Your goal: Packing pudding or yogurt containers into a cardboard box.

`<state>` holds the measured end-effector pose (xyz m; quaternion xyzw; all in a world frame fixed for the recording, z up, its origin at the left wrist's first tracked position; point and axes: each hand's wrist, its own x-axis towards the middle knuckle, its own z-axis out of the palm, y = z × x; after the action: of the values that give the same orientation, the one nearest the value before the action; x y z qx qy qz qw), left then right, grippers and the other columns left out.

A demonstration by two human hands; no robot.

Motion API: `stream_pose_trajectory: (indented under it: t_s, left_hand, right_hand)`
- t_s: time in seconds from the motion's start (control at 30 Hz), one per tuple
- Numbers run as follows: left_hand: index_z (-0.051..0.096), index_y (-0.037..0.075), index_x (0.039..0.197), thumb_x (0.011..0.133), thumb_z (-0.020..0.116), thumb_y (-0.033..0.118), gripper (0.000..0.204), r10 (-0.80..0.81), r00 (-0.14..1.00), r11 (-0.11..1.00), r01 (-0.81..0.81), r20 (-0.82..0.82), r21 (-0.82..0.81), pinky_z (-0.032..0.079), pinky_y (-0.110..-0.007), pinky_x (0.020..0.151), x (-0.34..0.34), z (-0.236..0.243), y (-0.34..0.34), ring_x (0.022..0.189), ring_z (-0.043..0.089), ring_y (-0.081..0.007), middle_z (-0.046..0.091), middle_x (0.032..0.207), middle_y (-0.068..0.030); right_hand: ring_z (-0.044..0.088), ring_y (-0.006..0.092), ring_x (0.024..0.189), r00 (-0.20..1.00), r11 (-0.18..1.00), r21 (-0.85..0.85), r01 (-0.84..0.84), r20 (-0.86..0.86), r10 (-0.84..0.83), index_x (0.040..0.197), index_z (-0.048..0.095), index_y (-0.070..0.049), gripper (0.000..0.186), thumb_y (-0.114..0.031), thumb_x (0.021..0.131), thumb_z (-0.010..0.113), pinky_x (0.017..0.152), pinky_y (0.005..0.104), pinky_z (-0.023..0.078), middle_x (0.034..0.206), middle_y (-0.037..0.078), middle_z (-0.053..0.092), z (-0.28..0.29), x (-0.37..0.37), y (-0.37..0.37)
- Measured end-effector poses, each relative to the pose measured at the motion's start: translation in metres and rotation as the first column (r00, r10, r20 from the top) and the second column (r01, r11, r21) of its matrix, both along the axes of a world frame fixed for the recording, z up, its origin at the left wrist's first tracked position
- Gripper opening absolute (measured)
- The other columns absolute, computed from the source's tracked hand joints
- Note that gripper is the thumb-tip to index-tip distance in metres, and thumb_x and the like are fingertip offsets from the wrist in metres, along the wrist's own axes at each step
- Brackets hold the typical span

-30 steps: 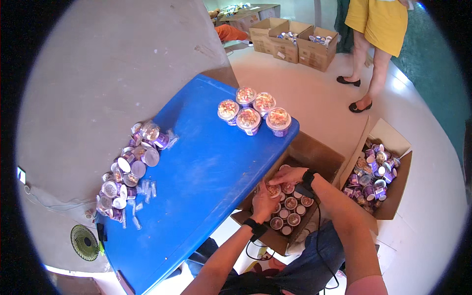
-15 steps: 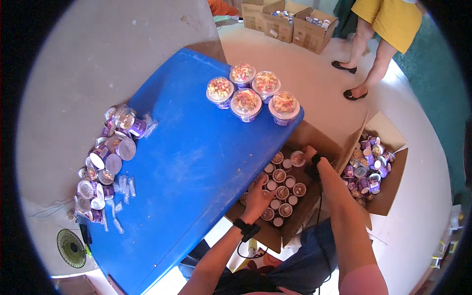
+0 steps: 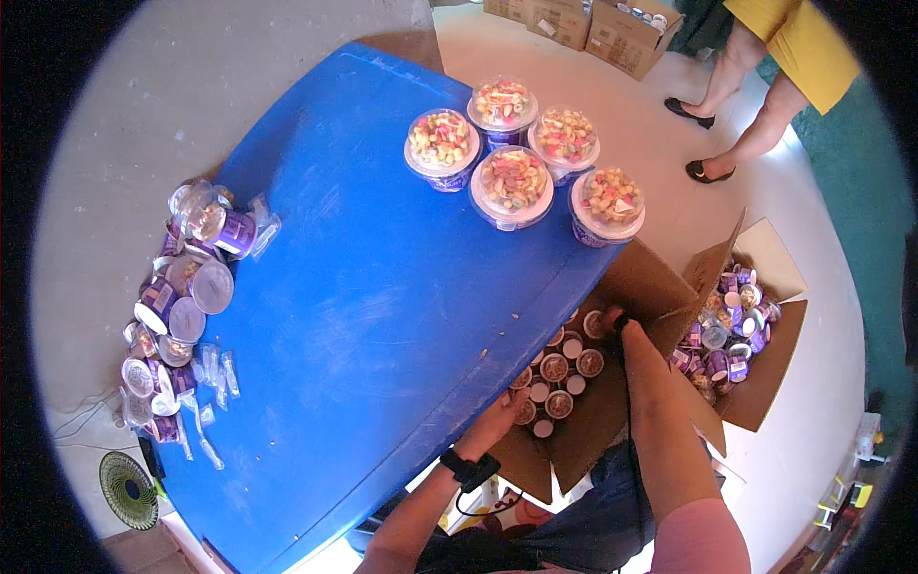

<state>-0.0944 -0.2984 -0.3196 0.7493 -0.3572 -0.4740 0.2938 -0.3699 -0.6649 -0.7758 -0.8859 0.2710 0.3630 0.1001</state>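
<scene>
An open cardboard box stands below the blue table's right edge, with rows of small lidded snack cups inside. My right hand reaches deep into its far corner and is closed on the side of a clear-topped cup; its fingers are partly in shadow. Over the near-left side of the box, my left hand lies beside the cups, fingers stretched toward them and partly hidden. Several larger purple cups with clear domes of colourful cereal stand upright at the table's far right corner.
Purple cups and lids lie heaped along the left edge of the blue table, by small clear packets. Another box of jumbled cups stands right. A person stands beyond; a fan is lower left.
The view has shifted, so the table and domed cups appear larger. My right hand has gone lower into the box corner with the cup. My left hand has drawn back toward the near side.
</scene>
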Motion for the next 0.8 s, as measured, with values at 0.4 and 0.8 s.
stream_pose_trajectory:
  t_s: [0.4, 0.8]
  left_hand:
    - [0.053, 0.007, 0.122, 0.085, 0.066, 0.019, 0.041, 0.003, 0.986, 0.929, 0.06, 0.168, -0.366, 0.045, -0.04, 0.093, -0.022, 0.072, -0.009, 0.111, 0.055, -0.0339, 0.056, 0.12, -0.0158]
    - [0.055, 0.004, 0.12, 0.077, 0.069, 0.007, 0.045, 0.315, 0.706, 0.676, 0.302, 0.634, -0.673, 0.042, -0.041, 0.091, -0.041, 0.228, -0.107, 0.104, 0.05, -0.0342, 0.052, 0.116, -0.0146]
  right_hand:
    - [0.066, 0.0321, 0.087, 0.982, 0.994, 0.063, 0.09, 0.163, -0.099, 0.09, 0.071, -0.004, 0.044, -0.045, 0.078, 0.063, 0.081, 0.042, 0.052, 0.099, 0.018, 0.067, 0.099, 0.022, -0.019]
    - [0.066, 0.0319, 0.083, 0.786, 0.849, 0.36, 0.387, 0.353, -0.508, 0.094, 0.067, 0.001, 0.033, -0.03, 0.085, 0.06, 0.074, 0.0411, 0.053, 0.092, 0.018, 0.068, 0.453, 0.099, 0.08]
